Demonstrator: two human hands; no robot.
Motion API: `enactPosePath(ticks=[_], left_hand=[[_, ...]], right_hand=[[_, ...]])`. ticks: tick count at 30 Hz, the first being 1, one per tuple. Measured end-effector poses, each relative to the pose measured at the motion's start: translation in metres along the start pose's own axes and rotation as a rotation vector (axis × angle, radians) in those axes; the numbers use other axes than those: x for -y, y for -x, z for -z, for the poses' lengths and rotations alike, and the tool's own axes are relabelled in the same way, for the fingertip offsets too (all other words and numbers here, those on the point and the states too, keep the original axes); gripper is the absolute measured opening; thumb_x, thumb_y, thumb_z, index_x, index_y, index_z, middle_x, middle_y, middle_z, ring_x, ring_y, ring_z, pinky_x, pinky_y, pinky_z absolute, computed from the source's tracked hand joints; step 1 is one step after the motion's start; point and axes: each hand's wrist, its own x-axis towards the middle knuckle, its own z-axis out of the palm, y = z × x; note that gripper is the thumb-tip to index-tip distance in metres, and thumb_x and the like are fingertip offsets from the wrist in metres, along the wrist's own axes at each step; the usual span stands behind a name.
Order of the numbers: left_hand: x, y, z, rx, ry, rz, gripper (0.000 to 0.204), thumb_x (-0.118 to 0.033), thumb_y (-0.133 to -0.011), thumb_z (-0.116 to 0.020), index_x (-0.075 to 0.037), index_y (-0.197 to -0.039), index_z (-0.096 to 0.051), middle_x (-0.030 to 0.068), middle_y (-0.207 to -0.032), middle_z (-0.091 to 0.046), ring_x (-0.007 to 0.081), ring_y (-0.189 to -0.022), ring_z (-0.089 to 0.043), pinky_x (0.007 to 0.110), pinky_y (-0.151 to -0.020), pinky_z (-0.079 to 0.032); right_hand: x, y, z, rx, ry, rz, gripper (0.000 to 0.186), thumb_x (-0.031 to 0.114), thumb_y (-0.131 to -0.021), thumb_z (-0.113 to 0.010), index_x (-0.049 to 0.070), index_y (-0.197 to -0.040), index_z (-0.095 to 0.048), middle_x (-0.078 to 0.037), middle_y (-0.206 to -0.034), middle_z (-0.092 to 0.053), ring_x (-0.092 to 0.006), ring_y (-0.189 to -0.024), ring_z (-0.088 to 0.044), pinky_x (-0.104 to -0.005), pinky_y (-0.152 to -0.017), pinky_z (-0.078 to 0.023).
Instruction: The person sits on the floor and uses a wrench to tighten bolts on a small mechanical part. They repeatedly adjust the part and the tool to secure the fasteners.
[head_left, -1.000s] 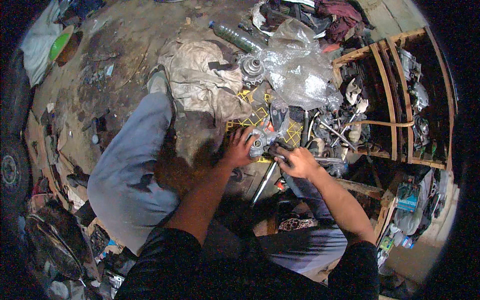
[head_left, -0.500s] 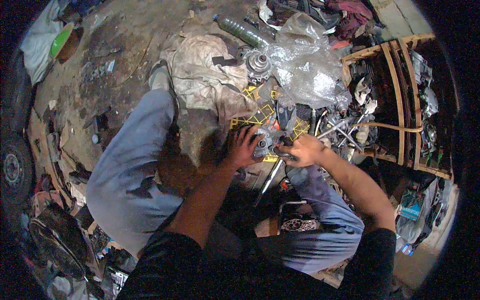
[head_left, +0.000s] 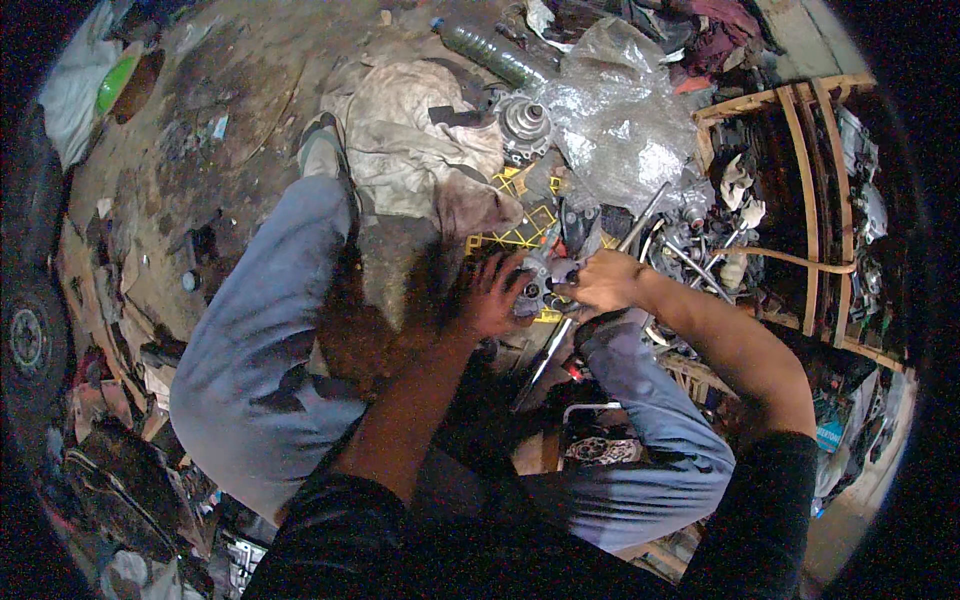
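A small grey cast-metal part [head_left: 538, 284] sits in front of me over a black and yellow patterned mat [head_left: 530, 228]. The spread fingers of my left hand [head_left: 494, 297] curve round its left side and grip it. Pressed against the other side is my right hand [head_left: 606, 283], its fingers closed round a tool. A straight metal bar [head_left: 646, 216] sticks up and away from that fist; the tool's working end is hidden by the fingers. Below the part, a second long metal bar [head_left: 543, 365] lies slanting toward my lap.
Beyond the mat are a stained cloth [head_left: 415, 140], a round stepped metal gear housing [head_left: 524, 126], bubble wrap [head_left: 625, 110] and a dark plastic bottle [head_left: 490, 52]. Metal rods and parts [head_left: 700, 265] crowd the right, beside a wooden crate frame [head_left: 800, 200]. My bent legs flank the work.
The metal bar at my right hand has swung to a steeper angle, its far end going up and away. My right hand has shifted slightly up; my left keeps its hold on the metal part.
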Motion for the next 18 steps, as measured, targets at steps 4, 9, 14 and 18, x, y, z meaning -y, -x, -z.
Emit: enactPosePath(ticks=[4, 9, 14, 18], left_hand=[[-0.007, -0.002, 0.004, 0.051, -0.054, 0.024, 0.083, -0.052, -0.064, -0.077, -0.02, -0.136, -0.051, 0.0088, -0.154, -0.026, 0.0416, -0.135, -0.03, 0.064, -0.106, -0.027], [-0.006, -0.002, 0.005, 0.11, -0.06, 0.039, 0.084, -0.055, -0.064, -0.077, -0.02, -0.136, -0.05, 0.0089, -0.155, -0.025, 0.041, -0.137, -0.028, 0.064, -0.106, -0.028], [-0.008, -0.002, 0.002, 0.085, -0.135, 0.018, 0.085, -0.056, -0.063, -0.076, -0.019, -0.135, -0.051, 0.0089, -0.154, -0.026, 0.0399, -0.136, -0.028, 0.064, -0.103, -0.029], [-0.01, -0.004, 0.008, 0.016, -0.075, -0.002, 0.085, -0.053, -0.061, -0.078, -0.018, -0.134, -0.052, 0.0085, -0.153, -0.03, 0.0403, -0.132, -0.032, 0.063, -0.1, -0.032]], right_hand=[[0.004, 0.005, -0.026, -0.05, -0.022, -0.03, 0.053, 0.06, -0.088, -0.051, 0.024, -0.126, -0.06, -0.012, -0.065, -0.065, -0.0345, -0.064, -0.066, -0.0459, -0.059, -0.053], [0.016, 0.008, -0.026, -0.036, -0.089, -0.147, 0.038, 0.049, -0.086, -0.055, 0.015, -0.099, -0.067, -0.014, -0.07, -0.066, -0.0336, -0.07, -0.068, -0.0468, -0.062, -0.053], [0.029, 0.015, -0.03, -0.136, -0.208, -0.262, 0.044, 0.055, -0.089, -0.052, 0.016, -0.103, -0.068, -0.015, -0.071, -0.067, -0.0355, -0.071, -0.068, -0.0474, -0.063, -0.053], [0.048, 0.017, -0.04, -0.293, -0.367, -0.449, 0.045, 0.055, -0.092, -0.05, 0.024, -0.122, -0.064, -0.017, -0.072, -0.066, -0.0379, -0.069, -0.066, -0.0484, -0.066, -0.052]])
